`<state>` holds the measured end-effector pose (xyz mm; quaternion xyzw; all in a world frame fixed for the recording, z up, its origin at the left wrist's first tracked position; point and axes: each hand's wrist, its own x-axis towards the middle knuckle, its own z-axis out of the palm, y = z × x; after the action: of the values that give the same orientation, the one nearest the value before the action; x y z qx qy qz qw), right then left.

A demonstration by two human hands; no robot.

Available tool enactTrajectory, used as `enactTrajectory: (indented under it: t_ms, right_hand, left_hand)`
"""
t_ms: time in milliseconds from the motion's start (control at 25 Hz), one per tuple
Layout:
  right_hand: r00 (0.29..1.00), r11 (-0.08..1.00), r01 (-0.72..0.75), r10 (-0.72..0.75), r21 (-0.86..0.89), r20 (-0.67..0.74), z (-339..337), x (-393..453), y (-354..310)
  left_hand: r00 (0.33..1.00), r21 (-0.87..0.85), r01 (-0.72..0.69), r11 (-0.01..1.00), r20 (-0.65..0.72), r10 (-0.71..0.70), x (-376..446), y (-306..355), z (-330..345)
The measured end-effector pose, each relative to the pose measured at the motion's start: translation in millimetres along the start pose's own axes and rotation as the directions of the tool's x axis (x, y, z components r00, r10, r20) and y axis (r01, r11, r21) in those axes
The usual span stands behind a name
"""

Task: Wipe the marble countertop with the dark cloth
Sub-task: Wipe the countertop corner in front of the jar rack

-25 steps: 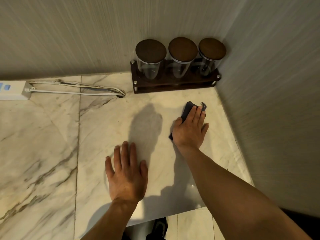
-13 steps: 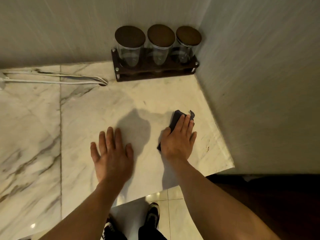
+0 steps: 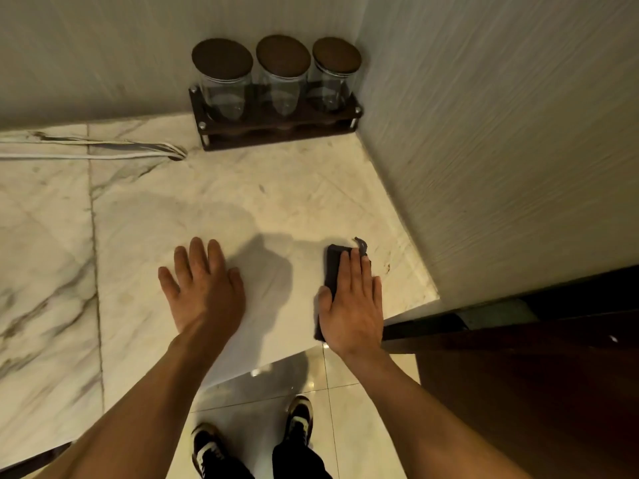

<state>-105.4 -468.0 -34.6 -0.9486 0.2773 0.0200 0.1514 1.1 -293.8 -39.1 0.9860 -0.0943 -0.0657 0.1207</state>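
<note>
My right hand (image 3: 351, 305) lies flat on the dark cloth (image 3: 332, 271), fingers straight and close together, pressing it down on the marble counter (image 3: 242, 209). It is not pinching the cloth, just pushing on top. The cloth is near the front edge of the counter, close to the wall on the right. My left hand (image 3: 204, 288) is flat on the bare marble beside it, fingers open, holding nothing.

I think the cloth could slide off the front edge if I pull much closer, because the edge is just under my wrist. It could also slip out from under my flat palm, since nothing grips it. If I push far back, I might bump the rack (image 3: 276, 131) in the corner.

That rack holds three glass jars (image 3: 281, 88) with dark lids. They look empty to me. White cords (image 3: 103, 152) lie by the back wall.
</note>
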Motion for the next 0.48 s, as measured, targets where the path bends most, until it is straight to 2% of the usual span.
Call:
enactTrajectory:
  t_ms: [160, 280, 360, 480]
  right_hand:
    - [0.96, 0.959, 0.273, -0.267, -0.077, 0.082, -10.1, 0.5, 36.9]
    - [0.863, 0.862, 0.489, -0.454, -0.136, 0.221, -24.1, 15.3, 62.3]
    - [0.791, 0.792, 0.588, -0.522, -0.163, 0.319, -34.4, 29.7, 72.1]
    - [0.711, 0.704, 0.684, -0.585, -0.191, 0.39, -42.9, 49.0, 78.5]
  left_hand:
    - [0.993, -0.028, -0.102, 0.994, -0.062, 0.1, 0.9, 15.9, -2.4]
    - [0.986, -0.025, -0.163, 0.986, -0.043, 0.162, 1.1, 27.3, 3.2]
    - [0.983, -0.005, -0.182, 0.983, -0.034, 0.182, 2.5, 32.7, 7.5]
    - [0.983, 0.043, -0.182, 0.982, -0.003, 0.183, 1.8, 37.5, 12.1]
